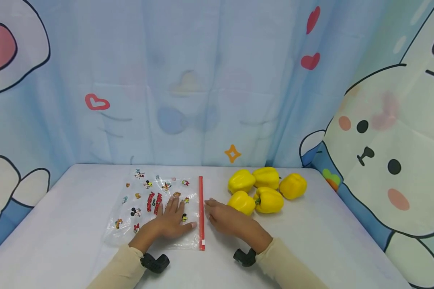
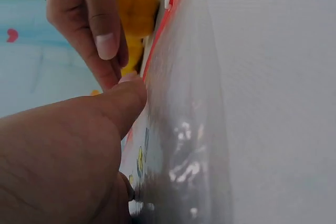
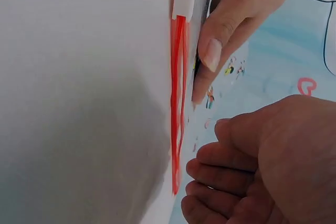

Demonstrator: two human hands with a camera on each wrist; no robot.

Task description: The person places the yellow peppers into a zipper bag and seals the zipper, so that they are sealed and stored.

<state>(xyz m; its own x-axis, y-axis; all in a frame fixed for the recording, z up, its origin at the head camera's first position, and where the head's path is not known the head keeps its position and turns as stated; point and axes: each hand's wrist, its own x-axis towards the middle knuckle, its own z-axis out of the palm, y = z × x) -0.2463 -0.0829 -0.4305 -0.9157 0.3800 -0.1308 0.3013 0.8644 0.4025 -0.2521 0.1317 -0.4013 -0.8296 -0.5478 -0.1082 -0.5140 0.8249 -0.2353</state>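
Note:
A clear zip bag (image 1: 144, 200) printed with small cartoon figures lies flat on the table. Its red zip strip (image 1: 201, 208) runs down the right edge, with a white slider (image 3: 184, 3) at the near end. In the right wrist view the two red edges stand slightly apart below the slider. My left hand (image 1: 173, 222) rests on the bag, fingers spread, thumb close to the strip. Just right of the strip is my right hand (image 1: 222, 216), its fingers loosely bent and holding nothing. Several yellow bell peppers (image 1: 269, 200) sit beyond that hand.
The peppers are grouped at the back right of the white table (image 1: 311, 241). A blue printed curtain (image 1: 202, 60) hangs behind the table's far edge. Each wrist wears a black camera (image 1: 155, 263).

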